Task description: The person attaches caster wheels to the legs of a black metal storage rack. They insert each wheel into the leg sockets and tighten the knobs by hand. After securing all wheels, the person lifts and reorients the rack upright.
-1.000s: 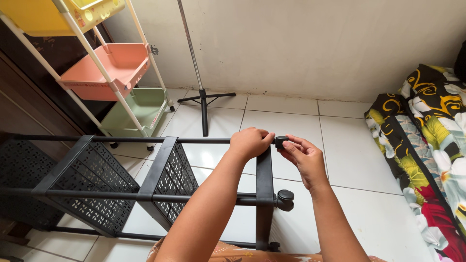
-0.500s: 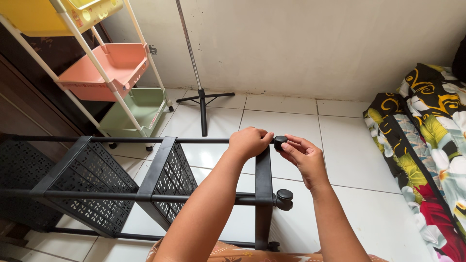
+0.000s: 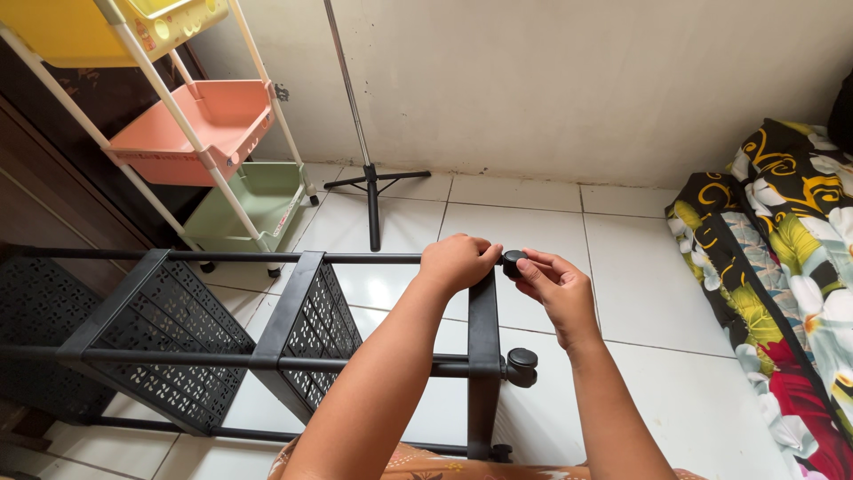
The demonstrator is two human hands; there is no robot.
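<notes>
Head view: a black rack (image 3: 267,347) is seen lying on its side on the tiled floor (image 3: 533,213), its long axis running left to right. The top corner of its end frame is gripped by the left hand (image 3: 458,260), fingers curled shut around it. A small black caster (image 3: 513,262) is pinched in the fingertips of the right hand (image 3: 555,289), held just right of that corner and touching it. Another caster (image 3: 522,364) is seen fitted lower down.

Both forearms are bare, with no sleeves, rings, watch or bracelets on the left hand (image 3: 456,261) or right hand (image 3: 558,289). Below the elbows shows orange-brown patterned clothing (image 3: 426,464).
</notes>
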